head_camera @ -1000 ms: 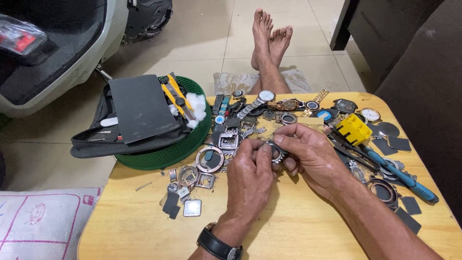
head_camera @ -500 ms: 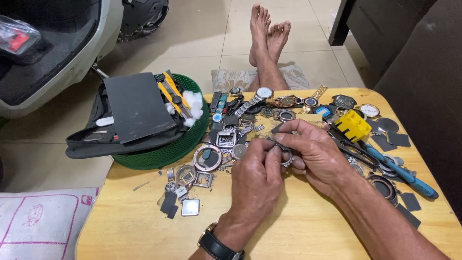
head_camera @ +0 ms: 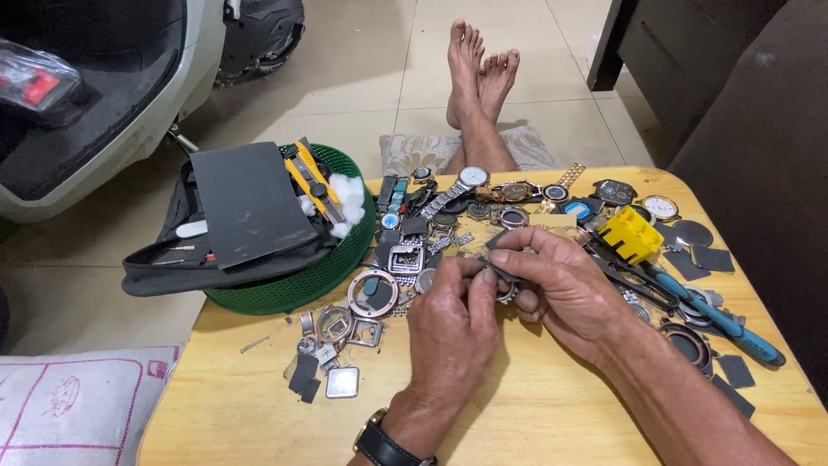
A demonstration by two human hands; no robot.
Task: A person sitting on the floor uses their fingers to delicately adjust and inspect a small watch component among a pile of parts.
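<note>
My left hand (head_camera: pixel 450 332) and my right hand (head_camera: pixel 565 289) meet over the middle of a low wooden table (head_camera: pixel 259 414). Together they pinch a small metal watch part (head_camera: pixel 503 278), a ring-like case mostly hidden by my fingers. A black watch sits on my left wrist (head_camera: pixel 386 444). Just beyond my hands lies a heap of watch cases (head_camera: pixel 373 292), bezels and metal bracelets (head_camera: pixel 448 200). A yellow plastic tool (head_camera: pixel 630 234) and blue-handled pliers (head_camera: pixel 720 321) lie to the right of my right hand.
A green basket (head_camera: pixel 297 285) at the table's left back holds a black pouch (head_camera: pixel 228 224), a yellow cutter and cotton. My bare feet (head_camera: pixel 479 73) rest on a cushion beyond the table. A scooter (head_camera: pixel 103 95) stands at the left, dark furniture at the right.
My hands have stayed together on the small part, with only slight finger shifts. The view has shifted a little.
</note>
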